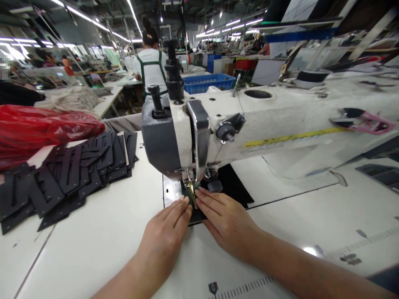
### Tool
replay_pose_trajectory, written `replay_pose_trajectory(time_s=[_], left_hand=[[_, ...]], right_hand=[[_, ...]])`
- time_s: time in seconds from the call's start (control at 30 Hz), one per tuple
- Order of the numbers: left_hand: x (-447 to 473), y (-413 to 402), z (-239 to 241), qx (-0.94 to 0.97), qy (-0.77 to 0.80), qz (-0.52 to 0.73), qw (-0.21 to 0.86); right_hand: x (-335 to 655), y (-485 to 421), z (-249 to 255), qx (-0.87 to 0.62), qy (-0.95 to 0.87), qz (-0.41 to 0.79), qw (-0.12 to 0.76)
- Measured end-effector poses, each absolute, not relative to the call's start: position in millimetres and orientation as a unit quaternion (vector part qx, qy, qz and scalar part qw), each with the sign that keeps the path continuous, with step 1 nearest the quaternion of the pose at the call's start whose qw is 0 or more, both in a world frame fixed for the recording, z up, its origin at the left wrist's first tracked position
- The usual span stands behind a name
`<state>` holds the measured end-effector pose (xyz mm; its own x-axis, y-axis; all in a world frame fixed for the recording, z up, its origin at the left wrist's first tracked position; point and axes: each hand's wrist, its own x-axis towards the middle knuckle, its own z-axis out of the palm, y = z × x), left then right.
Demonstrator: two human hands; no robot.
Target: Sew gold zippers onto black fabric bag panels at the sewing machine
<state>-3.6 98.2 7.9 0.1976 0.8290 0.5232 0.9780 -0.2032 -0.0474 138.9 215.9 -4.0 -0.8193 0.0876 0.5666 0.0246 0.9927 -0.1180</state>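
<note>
A black piece with a brass-toothed zipper (193, 195) lies under the presser foot of a white sewing machine (183, 137). My left hand (170, 228) rests at the left of the zipper, its fingers stretched out and fingertips down on the piece. From the right, my right hand (229, 216) lies flat with extended fingers beside the zipper teeth. Its thumb is low, near the front edge of the black piece. A larger black panel (236, 185) spreads to the right behind my right hand. The needle point is hidden by the foot.
Dark flat pieces with slots (68, 170) are piled at the left of the white table (102, 241), by a red plastic bag (43, 128). Pink-handled snips (364, 120) and a yellow tape measure (296, 136) are on the machine arm. Behind stand a blue basket (208, 83) and a person (151, 62).
</note>
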Motion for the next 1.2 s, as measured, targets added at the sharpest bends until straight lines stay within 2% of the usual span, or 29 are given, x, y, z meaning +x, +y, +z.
replay_pose_trajectory(time_s=[0.5, 1.2], left_hand=[[0, 105, 13, -0.756, -0.59, -0.186, 0.212], [-24, 115, 1, -0.724, -0.64, -0.224, 0.125]], right_hand=[[132, 215, -10, -0.023, -0.951, -0.022, 0.307], [115, 229, -2, -0.06, -0.941, 0.041, 0.332]])
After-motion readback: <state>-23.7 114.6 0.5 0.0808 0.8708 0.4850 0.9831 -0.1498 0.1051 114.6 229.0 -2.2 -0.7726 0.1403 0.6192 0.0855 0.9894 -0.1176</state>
